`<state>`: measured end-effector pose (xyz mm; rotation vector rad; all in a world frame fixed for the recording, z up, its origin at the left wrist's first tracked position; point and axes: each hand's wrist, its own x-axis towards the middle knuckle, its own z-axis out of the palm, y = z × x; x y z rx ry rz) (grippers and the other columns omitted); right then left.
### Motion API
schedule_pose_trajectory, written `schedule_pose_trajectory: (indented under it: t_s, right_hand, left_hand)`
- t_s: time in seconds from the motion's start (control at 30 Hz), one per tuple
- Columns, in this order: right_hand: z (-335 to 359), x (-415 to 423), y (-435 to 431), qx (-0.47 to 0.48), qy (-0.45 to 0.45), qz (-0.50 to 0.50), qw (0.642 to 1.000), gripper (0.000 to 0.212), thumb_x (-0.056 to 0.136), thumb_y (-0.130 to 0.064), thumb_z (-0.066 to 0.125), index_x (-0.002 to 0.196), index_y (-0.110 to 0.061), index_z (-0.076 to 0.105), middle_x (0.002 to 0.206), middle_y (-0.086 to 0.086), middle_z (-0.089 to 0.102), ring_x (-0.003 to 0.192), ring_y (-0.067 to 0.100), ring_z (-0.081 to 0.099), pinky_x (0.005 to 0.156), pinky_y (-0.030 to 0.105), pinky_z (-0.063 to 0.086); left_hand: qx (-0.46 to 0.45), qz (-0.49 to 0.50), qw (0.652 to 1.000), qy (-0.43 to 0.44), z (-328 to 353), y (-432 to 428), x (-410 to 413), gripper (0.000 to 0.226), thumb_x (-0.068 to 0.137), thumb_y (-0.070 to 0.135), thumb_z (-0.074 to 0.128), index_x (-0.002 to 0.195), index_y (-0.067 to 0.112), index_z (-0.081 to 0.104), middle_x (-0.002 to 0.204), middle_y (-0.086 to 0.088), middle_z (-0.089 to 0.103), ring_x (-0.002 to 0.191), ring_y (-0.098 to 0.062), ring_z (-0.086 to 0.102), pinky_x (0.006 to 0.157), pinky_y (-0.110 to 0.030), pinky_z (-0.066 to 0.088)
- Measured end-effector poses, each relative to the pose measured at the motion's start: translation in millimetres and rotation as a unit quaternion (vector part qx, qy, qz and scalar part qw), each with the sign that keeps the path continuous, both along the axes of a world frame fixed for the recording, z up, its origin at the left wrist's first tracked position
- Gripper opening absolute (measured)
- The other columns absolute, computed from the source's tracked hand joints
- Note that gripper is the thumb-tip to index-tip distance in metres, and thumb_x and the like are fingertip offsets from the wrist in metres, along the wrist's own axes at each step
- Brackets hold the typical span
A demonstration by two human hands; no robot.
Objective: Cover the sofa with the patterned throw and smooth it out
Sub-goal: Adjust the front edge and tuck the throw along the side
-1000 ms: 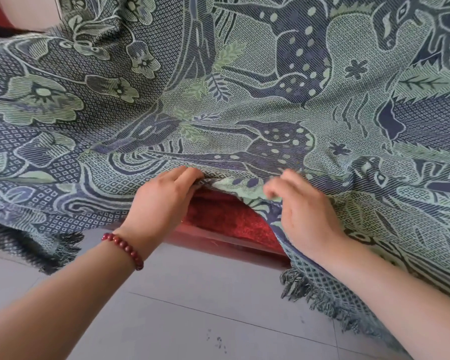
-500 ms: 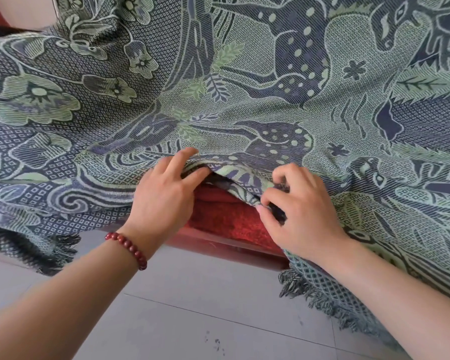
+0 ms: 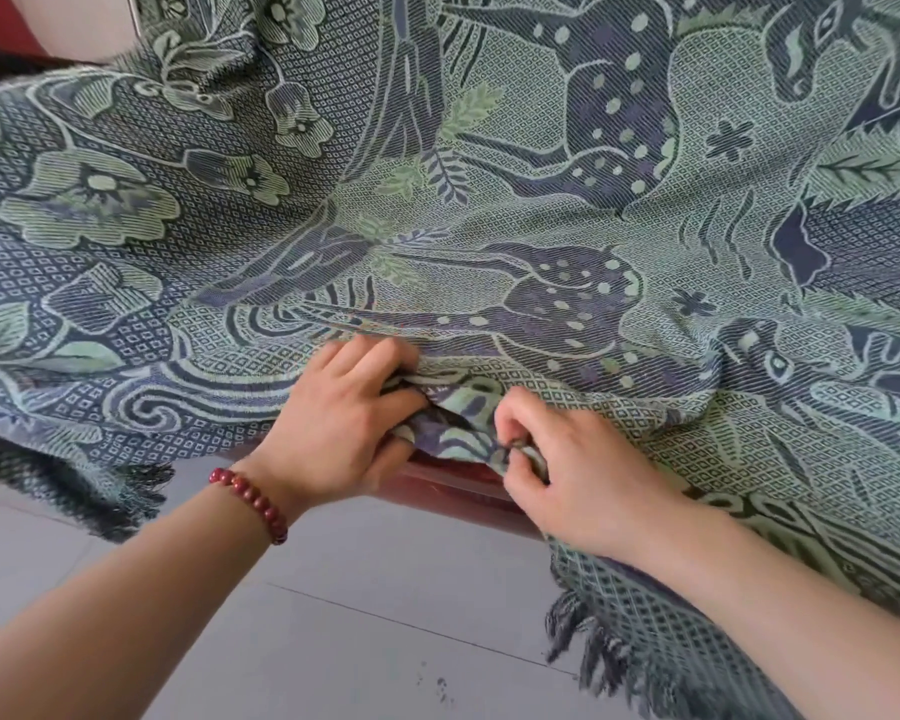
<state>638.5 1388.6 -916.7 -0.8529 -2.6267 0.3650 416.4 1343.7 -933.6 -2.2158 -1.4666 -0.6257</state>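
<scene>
Grey floor [image 3: 333, 641] below, left hand [image 3: 344, 423] and right hand [image 3: 578, 475] pinch with curled fingers [image 3: 510, 414] the patterned throw [image 3: 489, 226] where its bunched edge lies between them, bare red sofa [image 3: 453, 485] just beneath.

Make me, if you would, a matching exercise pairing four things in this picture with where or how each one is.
Things: 1 bracelet; 2 sofa edge; 3 fringe; 4 right hand.
States: A pinching a fold of the throw; B hanging over the grey floor; C round the left wrist; D red, uncovered under the bunched hem.
Pairs: 1-C, 2-D, 3-B, 4-A.
</scene>
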Motion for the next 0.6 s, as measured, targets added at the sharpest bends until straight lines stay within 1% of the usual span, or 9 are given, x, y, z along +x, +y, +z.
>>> schedule_pose_trajectory:
  t_s: [0.07, 0.17, 0.23, 0.3, 0.33, 0.4, 0.47, 0.53, 0.6]
  right_hand:
    - [-3, -5, 2, -0.042, 0.02, -0.047, 0.998, 0.019, 0.088, -0.009, 0.046, 0.1, -0.023, 0.04, 0.069, -0.009, 0.048, 0.053, 0.011, 0.042, 0.052, 0.033, 0.028]
    - [-3, -12, 1, -0.018, 0.049, -0.075, 0.996, 0.017, 0.092, -0.012, 0.039, 0.106, -0.019, 0.047, 0.086, -0.01, 0.051, 0.073, 0.015, 0.048, 0.061, 0.03, 0.029]
    - [4, -13, -2, 0.022, 0.049, -0.094, 0.994, 0.018, 0.091, -0.04, 0.039, 0.095, -0.026, 0.05, 0.08, -0.015, 0.052, 0.072, 0.013, 0.053, 0.055, 0.028, 0.032]
    - [8, -11, -1, 0.091, -0.002, -0.076, 0.993, 0.039, 0.082, -0.063, 0.042, 0.083, -0.027, 0.056, 0.072, -0.012, 0.059, 0.066, 0.013, 0.056, 0.052, 0.024, 0.035]
    - [10, -12, -2, 0.092, -0.059, -0.054, 0.992, 0.039, 0.08, -0.062, 0.048, 0.079, -0.025, 0.059, 0.07, -0.008, 0.062, 0.066, 0.015, 0.058, 0.052, 0.025, 0.038]
    - [10, -15, -5, -0.003, -0.199, 0.021, 0.98, 0.03, 0.081, -0.046, 0.058, 0.072, -0.018, 0.059, 0.061, 0.001, 0.058, 0.062, 0.019, 0.055, 0.051, 0.025, 0.037]
    - [5, -19, -10, -0.129, -0.329, 0.094, 0.931, 0.033, 0.083, -0.037, 0.059, 0.064, -0.011, 0.052, 0.048, 0.006, 0.044, 0.046, 0.015, 0.039, 0.044, 0.027, 0.029]
    - [-2, -21, -14, -0.17, -0.384, 0.122, 0.899, 0.043, 0.084, -0.044, 0.06, 0.061, -0.009, 0.051, 0.045, 0.006, 0.041, 0.041, 0.015, 0.03, 0.042, 0.029, 0.026]
    - [-6, -23, -13, -0.193, -0.399, 0.117, 0.889, 0.044, 0.083, -0.051, 0.059, 0.066, -0.01, 0.056, 0.051, 0.004, 0.046, 0.048, 0.018, 0.036, 0.046, 0.029, 0.031]
  left_hand:
    - [0.033, -0.019, 0.999, -0.021, -4, 0, -1, 0.02, 0.081, 0.029, 0.053, 0.087, 0.014, 0.064, 0.109, -0.006, 0.048, 0.091, -0.03, 0.05, 0.077, -0.04, 0.041]
    - [0.096, -0.012, 0.994, -0.041, -10, 2, -1, 0.019, 0.089, 0.033, 0.052, 0.095, 0.017, 0.062, 0.114, -0.005, 0.045, 0.099, -0.029, 0.047, 0.086, -0.041, 0.036]
    - [0.137, 0.019, 0.99, -0.025, -9, 0, 0, 0.022, 0.093, 0.035, 0.044, 0.095, 0.02, 0.059, 0.11, -0.002, 0.043, 0.093, -0.026, 0.043, 0.082, -0.039, 0.032]
    - [0.134, 0.016, 0.991, 0.009, -5, -5, 6, 0.027, 0.094, 0.035, 0.037, 0.087, 0.02, 0.057, 0.102, 0.001, 0.042, 0.083, -0.024, 0.041, 0.075, -0.039, 0.029]
    - [0.096, -0.018, 0.995, 0.021, -5, -8, 11, 0.028, 0.092, 0.035, 0.038, 0.079, 0.019, 0.058, 0.097, 0.002, 0.044, 0.079, -0.023, 0.041, 0.072, -0.038, 0.029]
    - [-0.063, -0.137, 0.988, 0.019, -13, -15, 23, 0.026, 0.085, 0.033, 0.045, 0.066, 0.017, 0.054, 0.083, 0.0, 0.049, 0.073, -0.025, 0.046, 0.066, -0.036, 0.036]
    - [-0.237, -0.207, 0.949, 0.006, -29, -22, 36, 0.03, 0.082, 0.033, 0.046, 0.06, 0.013, 0.052, 0.071, -0.004, 0.053, 0.066, -0.03, 0.051, 0.058, -0.037, 0.044]
    - [-0.311, -0.195, 0.93, 0.015, -41, -27, 41, 0.036, 0.081, 0.038, 0.045, 0.059, 0.01, 0.051, 0.067, -0.006, 0.056, 0.064, -0.032, 0.053, 0.052, -0.038, 0.044]
    - [-0.321, -0.169, 0.932, 0.023, -45, -29, 38, 0.043, 0.082, 0.047, 0.048, 0.06, 0.011, 0.052, 0.067, -0.005, 0.057, 0.063, -0.03, 0.054, 0.051, -0.036, 0.042]
